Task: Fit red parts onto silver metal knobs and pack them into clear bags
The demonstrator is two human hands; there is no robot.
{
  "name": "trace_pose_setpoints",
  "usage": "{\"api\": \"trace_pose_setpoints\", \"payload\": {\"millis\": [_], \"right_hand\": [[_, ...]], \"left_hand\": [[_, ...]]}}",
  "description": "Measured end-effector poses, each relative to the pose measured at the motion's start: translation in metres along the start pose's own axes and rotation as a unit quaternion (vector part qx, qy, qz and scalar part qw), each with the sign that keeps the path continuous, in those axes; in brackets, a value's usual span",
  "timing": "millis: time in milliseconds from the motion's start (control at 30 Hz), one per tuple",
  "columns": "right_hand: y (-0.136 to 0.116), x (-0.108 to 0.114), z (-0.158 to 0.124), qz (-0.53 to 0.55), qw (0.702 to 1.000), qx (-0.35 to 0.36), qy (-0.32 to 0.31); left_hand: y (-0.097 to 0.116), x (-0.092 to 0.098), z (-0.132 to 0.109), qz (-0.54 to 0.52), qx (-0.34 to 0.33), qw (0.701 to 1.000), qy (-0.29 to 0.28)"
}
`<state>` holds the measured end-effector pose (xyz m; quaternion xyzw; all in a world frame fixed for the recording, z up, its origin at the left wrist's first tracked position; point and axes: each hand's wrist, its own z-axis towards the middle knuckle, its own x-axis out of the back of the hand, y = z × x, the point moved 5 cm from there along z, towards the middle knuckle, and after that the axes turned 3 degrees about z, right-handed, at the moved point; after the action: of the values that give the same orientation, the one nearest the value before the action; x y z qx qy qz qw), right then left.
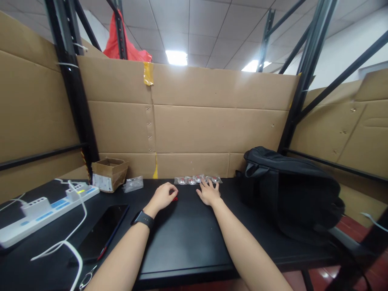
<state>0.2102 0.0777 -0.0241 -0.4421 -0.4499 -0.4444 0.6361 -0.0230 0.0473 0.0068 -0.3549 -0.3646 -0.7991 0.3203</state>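
Observation:
A row of small clear packets with round red-and-white items (191,180) lies along the back of the black table (188,242), by the cardboard wall. My right hand (209,192) rests with spread fingers, its fingertips on the right part of that row. Left of it, my left hand (164,195) is curled, thumb and fingers brought together. A small red thing (175,199) shows at its fingertips on the table side; most of it is hidden by the hand. A black watch is on my left wrist.
At the left are a white power strip (51,210) with cables, a black tablet (104,230), an open small carton (109,173) and clear plastic bags (133,184). A black backpack (291,194) stands at the right. Cardboard (197,129) walls the back.

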Motion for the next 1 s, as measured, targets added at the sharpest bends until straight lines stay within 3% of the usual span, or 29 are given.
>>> {"api": "trace_pose_setpoints", "payload": {"millis": [167, 333, 467, 567, 667, 833, 1000], "right_hand": [[-0.003, 0.004, -0.003, -0.013, 1.000, 0.006, 0.023], [-0.009, 0.023, -0.008, 0.013, 0.993, 0.035, 0.108], [-0.009, 0.044, -0.009, 0.124, 0.968, 0.093, 0.195], [-0.008, 0.051, -0.007, 0.242, 0.936, 0.127, 0.221], [-0.006, 0.047, -0.005, 0.382, 0.895, 0.105, 0.206], [-0.016, 0.037, -0.008, 0.551, 0.822, 0.080, 0.122], [-0.023, 0.035, -0.014, 0.597, 0.795, 0.065, 0.088]], "left_hand": [[-0.001, -0.003, -0.001, -0.002, 0.000, 1.000, -0.007], [0.002, 0.002, -0.001, -0.014, -0.001, 1.000, 0.012], [0.011, 0.006, 0.000, -0.055, -0.006, 0.998, 0.027], [0.017, 0.001, 0.000, -0.102, -0.010, 0.995, 0.019], [0.023, -0.008, 0.000, -0.142, -0.019, 0.990, 0.018], [0.028, -0.013, 0.001, -0.178, -0.023, 0.983, 0.043], [0.032, 0.000, 0.000, -0.175, -0.003, 0.980, 0.096]]}}
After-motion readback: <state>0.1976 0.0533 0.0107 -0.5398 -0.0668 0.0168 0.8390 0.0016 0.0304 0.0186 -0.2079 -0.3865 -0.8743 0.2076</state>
